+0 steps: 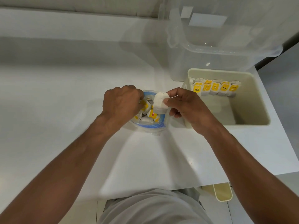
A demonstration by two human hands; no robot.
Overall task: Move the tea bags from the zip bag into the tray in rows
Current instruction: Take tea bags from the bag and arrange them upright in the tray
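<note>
A clear zip bag (149, 127) with a blue rim stands open on the white table, holding several white tea bags with yellow tags (152, 116). My left hand (122, 102) grips the bag's left rim with curled fingers. Just above the bag's right side, my right hand (186, 107) pinches one white tea bag (159, 103) between thumb and fingers. To the right sits a cream tray (252, 117). Along its far wall stands a row of tea bags (215, 88) with yellow tags.
A large clear plastic bin (218, 46) stands behind the tray at the back right. The table's right edge runs close past the tray. A cream container (222, 192) shows below the table's front edge, beside my grey shirt.
</note>
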